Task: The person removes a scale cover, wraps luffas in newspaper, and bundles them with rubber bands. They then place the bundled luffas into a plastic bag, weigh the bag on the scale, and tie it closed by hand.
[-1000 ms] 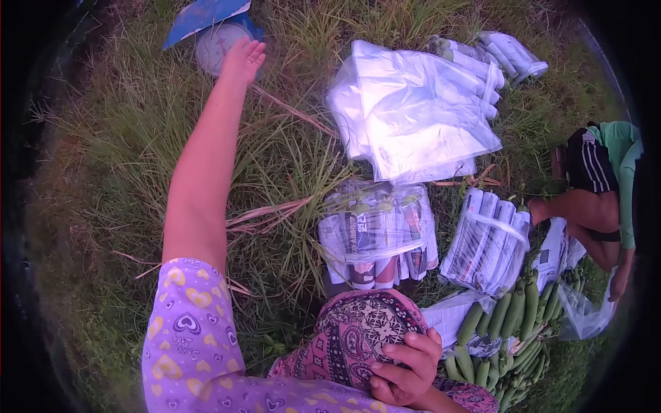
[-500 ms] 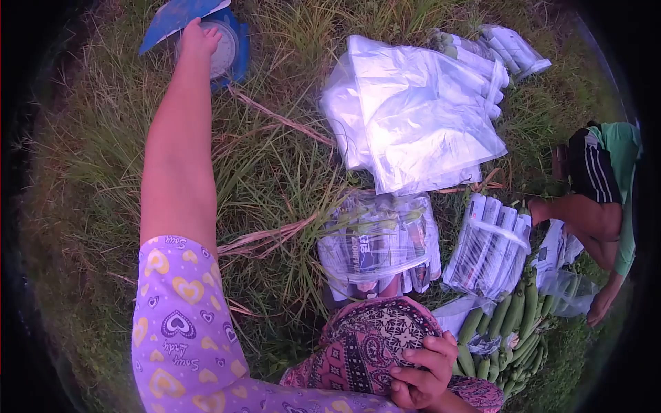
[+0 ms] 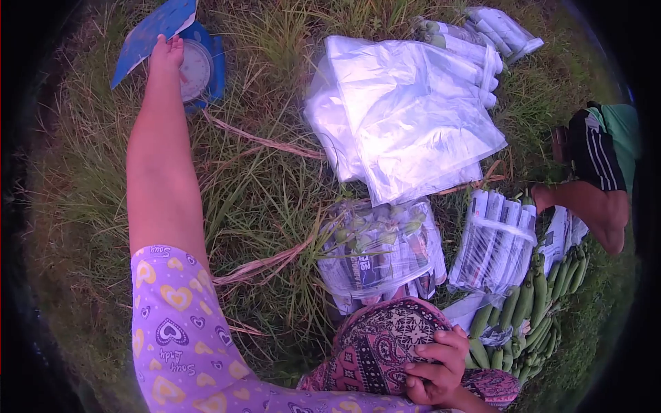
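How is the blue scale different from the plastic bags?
The scale is blue, but the bags are see-through and whitish. The scale has a round dial; the bags show none. The scale looks chunky, while the bags are thin and wrinkly. Both are outside, among grass.

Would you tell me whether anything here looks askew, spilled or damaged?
The blue plate slants beside the dial, its edge pale as if chipped; the left hand at it may be tipping it. The clear plastic sheets lie crumpled and askew. I see no spill.
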`<state>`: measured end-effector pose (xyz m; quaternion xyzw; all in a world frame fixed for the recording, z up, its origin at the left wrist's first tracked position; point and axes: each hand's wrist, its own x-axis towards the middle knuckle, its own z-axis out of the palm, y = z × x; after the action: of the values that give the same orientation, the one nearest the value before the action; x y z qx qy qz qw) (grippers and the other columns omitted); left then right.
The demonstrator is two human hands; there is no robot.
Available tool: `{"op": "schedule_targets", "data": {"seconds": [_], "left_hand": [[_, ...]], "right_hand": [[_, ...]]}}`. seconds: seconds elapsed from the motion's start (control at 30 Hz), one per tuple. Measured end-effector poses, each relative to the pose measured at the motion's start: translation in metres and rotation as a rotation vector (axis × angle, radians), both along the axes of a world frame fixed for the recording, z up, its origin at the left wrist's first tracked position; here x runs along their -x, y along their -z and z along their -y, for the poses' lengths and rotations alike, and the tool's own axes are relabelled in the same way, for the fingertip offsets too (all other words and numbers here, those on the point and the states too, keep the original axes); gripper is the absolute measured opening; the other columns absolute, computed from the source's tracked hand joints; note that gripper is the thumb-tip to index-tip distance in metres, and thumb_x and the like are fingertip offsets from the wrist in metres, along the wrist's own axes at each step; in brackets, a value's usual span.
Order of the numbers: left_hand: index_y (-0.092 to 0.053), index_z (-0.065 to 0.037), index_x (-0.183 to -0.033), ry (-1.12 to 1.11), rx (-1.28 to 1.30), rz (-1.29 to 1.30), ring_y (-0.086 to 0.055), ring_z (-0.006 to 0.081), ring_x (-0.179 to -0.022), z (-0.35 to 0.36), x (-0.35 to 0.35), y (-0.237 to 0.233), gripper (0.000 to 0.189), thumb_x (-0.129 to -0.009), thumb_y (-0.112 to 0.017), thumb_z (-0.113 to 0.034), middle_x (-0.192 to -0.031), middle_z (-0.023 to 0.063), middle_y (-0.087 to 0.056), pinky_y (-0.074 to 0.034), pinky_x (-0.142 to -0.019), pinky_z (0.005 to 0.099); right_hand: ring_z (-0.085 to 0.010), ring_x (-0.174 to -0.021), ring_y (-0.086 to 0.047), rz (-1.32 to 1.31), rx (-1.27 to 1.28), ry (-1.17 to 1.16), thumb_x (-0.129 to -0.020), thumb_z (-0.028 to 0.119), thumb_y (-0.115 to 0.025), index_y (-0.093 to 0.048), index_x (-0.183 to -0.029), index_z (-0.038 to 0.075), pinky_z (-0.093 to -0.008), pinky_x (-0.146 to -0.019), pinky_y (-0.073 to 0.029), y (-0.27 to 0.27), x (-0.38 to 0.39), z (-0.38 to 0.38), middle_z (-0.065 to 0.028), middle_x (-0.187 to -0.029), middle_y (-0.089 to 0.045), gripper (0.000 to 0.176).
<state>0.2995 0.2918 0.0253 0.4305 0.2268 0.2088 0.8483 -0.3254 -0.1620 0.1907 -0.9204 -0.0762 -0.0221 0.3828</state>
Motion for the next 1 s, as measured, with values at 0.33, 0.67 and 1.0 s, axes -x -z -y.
{"op": "schedule_targets", "data": {"seconds": [0.33, 0.67, 1.0], "left_hand": [[-0.043, 0.004, -0.117, 0.038, -0.08, -0.133, -0.059, 0.0307, -0.101, 0.02, 0.012, -0.014, 0.025, -0.097, -0.036, -0.009, -0.114, 0.0156, -0.055, -0.044, -0.099, 0.0484], [-0.05, 0.004, -0.097, 0.058, 0.06, -0.058, -0.061, 0.0249, -0.08, 0.007, 0.086, -0.004, 0.011, -0.086, -0.05, 0.004, -0.092, 0.0141, -0.058, -0.057, -0.076, 0.0331], [-0.051, 0.001, -0.098, 0.256, 0.115, -0.158, -0.059, 0.0205, -0.079, 0.104, 0.223, -0.022, 0.017, -0.082, -0.055, 0.005, -0.093, 0.0104, -0.057, -0.057, -0.075, 0.0305]], "right_hand": [[-0.0283, -0.108, -0.048, -0.003, -0.018, -0.002, -0.074, 0.028, -0.065, -0.067, -0.078, 0.017, -0.0491, -0.102, -0.026, 0.004, -0.018, -0.006, -0.0021, -0.1, -0.06, 0.012], [-0.0262, -0.108, -0.049, 0.055, -0.096, -0.099, -0.073, 0.028, -0.067, -0.07, -0.081, 0.019, -0.0475, -0.102, -0.027, -0.003, -0.011, -0.006, 0.0, -0.1, -0.063, 0.013], [-0.0217, -0.11, -0.052, 0.164, -0.182, -0.109, -0.07, 0.026, -0.068, -0.072, -0.086, 0.022, -0.0444, -0.105, -0.025, -0.026, 0.026, 0.005, 0.0044, -0.107, -0.065, 0.017]]}}
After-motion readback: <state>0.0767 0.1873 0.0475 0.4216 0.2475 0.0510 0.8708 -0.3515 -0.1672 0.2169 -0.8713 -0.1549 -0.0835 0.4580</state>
